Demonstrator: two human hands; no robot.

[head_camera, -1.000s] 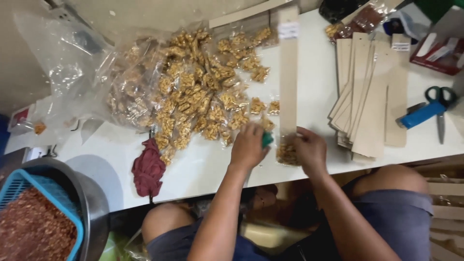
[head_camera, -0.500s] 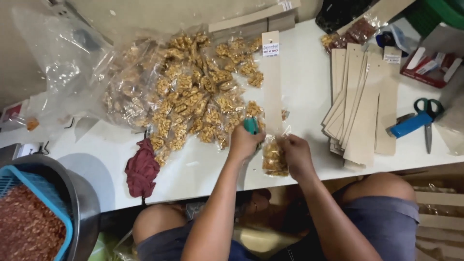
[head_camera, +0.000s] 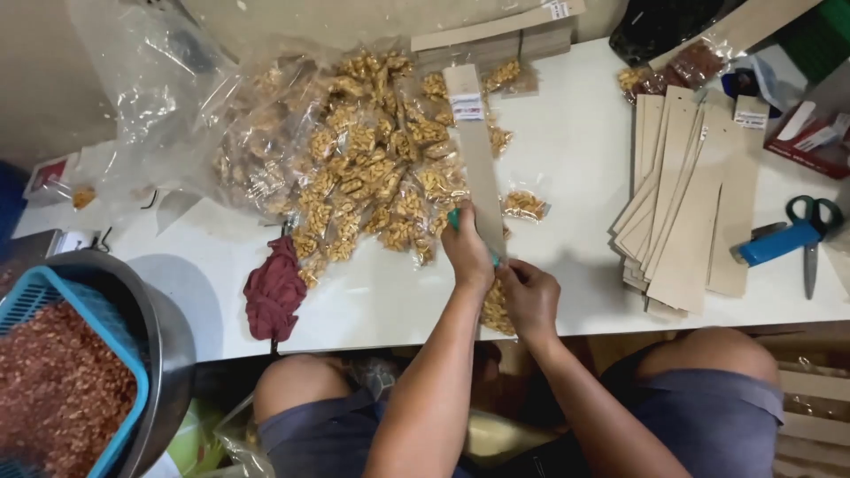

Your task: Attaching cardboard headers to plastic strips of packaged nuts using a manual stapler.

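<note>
The left hand [head_camera: 467, 257] is closed on a green stapler [head_camera: 454, 218] over the card strip [head_camera: 476, 168]. The right hand [head_camera: 529, 296] pinches a nut packet [head_camera: 496, 310] beneath it. Packet light, crinkly, slippery: hold its top seam. Strip thin, bendy.

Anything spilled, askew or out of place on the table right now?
One small nut packet lies alone on the white table, apart from the main packet pile. A crumpled maroon cloth sits near the table's front edge. Nothing looks spilled or damaged.
</note>
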